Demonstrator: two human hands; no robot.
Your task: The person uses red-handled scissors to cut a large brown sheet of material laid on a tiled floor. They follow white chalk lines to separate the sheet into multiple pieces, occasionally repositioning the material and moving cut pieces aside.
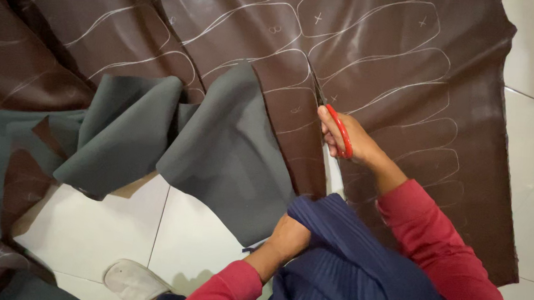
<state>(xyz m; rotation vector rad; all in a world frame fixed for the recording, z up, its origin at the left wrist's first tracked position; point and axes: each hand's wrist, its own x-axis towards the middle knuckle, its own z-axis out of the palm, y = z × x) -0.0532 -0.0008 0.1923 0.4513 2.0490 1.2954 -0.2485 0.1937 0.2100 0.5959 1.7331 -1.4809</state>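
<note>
On left: folded-back grey underside [230,148] of brown sheet [408,66] lying loose over white tiled floor [89,232], shoe [132,281] at bottom edge. Left hand [289,236] closed on cut edge near knee, grip partly hidden. Right hand [345,135] closed through red-handled scissors [336,126], blades mid-sheet among chalk outlines [373,33]. Risks: slack flap letting cut wander off chalk line; bunched fold snagging blades; left fingers close to cut path.
</note>
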